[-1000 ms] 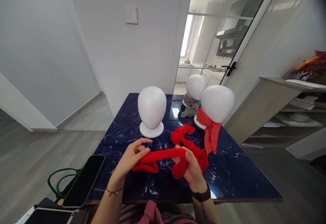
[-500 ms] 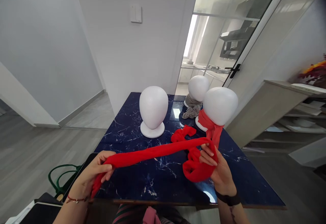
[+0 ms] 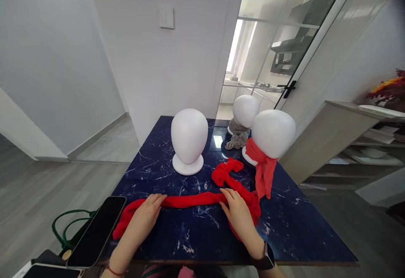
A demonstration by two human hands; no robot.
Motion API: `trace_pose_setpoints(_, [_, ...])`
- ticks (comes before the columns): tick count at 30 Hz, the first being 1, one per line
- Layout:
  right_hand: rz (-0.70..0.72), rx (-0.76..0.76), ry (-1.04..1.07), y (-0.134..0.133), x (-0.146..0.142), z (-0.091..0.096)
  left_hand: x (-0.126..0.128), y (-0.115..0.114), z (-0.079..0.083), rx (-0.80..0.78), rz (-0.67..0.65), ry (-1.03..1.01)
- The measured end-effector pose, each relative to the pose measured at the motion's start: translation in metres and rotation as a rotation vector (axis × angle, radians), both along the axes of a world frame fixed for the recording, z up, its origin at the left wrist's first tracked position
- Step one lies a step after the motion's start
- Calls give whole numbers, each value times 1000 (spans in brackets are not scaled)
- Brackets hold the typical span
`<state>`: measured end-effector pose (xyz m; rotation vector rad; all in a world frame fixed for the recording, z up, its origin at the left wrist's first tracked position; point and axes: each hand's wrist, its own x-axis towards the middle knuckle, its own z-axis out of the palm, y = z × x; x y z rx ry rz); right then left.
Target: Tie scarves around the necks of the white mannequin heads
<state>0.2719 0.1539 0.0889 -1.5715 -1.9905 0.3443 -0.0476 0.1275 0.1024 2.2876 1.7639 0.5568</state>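
A long red scarf (image 3: 190, 201), gathered into a narrow strip, lies across the front of the dark blue marbled table (image 3: 186, 236). My left hand (image 3: 147, 215) closes over the strip near its left end, knuckles up. On the right, my right hand (image 3: 237, 211) grips the same strip from above; its palm side is hidden. Beyond that hand the rest of the scarf bends back in a loose curl. Behind the strip a bare white foam mannequin head (image 3: 189, 136) stands upright on its round base, apart from both hands.
To the right, another white head (image 3: 274, 132) wears a coral scarf (image 3: 265, 170). Behind it, a third head (image 3: 246, 110) has a grey scarf (image 3: 238, 136). A black phone (image 3: 96, 231) lies at the table's left edge, near a green-handled bag (image 3: 63, 231).
Both hands have come down with the red scarf, which was stretched in the air and now rests on the table. My right hand has moved left, narrowing the gap between the hands.
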Motion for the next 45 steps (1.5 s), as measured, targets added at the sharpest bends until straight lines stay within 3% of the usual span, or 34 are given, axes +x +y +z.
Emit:
trace_pose_setpoints(3, [9, -71, -38, 3, 3, 4, 4, 3, 6, -64, 11, 107])
trace_pose_setpoints(6, [128, -150, 186, -3, 9, 22, -5, -2, 10, 3, 120, 188])
trace_pose_setpoints(9, [222, -154, 385, -20, 7, 45, -8, -15, 8, 55, 171, 80])
trace_pose_setpoints(12, [379, -146, 461, -40, -11, 60, 12, -32, 11, 3, -21, -177])
trace_pose_setpoints(16, [650, -47, 407, -57, -46, 56, 55, -44, 31, -183, -275, -444])
trace_pose_setpoints(19, [558, 51, 345, -60, -57, 45, 69, -40, 46, -344, -331, -476])
trace_pose_setpoints(23, [437, 63, 296, -58, -47, 35, 63, -33, 48, -365, -306, -462])
trace_pose_setpoints(26, [458, -67, 262, -54, -39, 39, 58, -33, 43, -298, -245, -561])
trace_pose_setpoints(29, [499, -245, 271, -47, -35, 53, 57, -34, 39, -154, -172, -722])
trace_pose_setpoints(32, [463, -329, 297, -43, -34, 66, 54, -33, 39, -60, -50, -810])
trace_pose_setpoints(34, [457, -376, 293, -42, -32, 71, 47, -30, 42, -22, 3, -763])
trace_pose_setpoints(37, [483, -383, 299, -40, -29, 72, 33, -25, 50, -3, -53, -579])
trace_pose_setpoints(41, [456, -273, 439, -32, -21, 72, 21, -17, 67, -63, -97, -367])
trace_pose_setpoints(45, [368, -125, 530, -17, -6, 85, 18, -9, 78, -238, -101, -287])
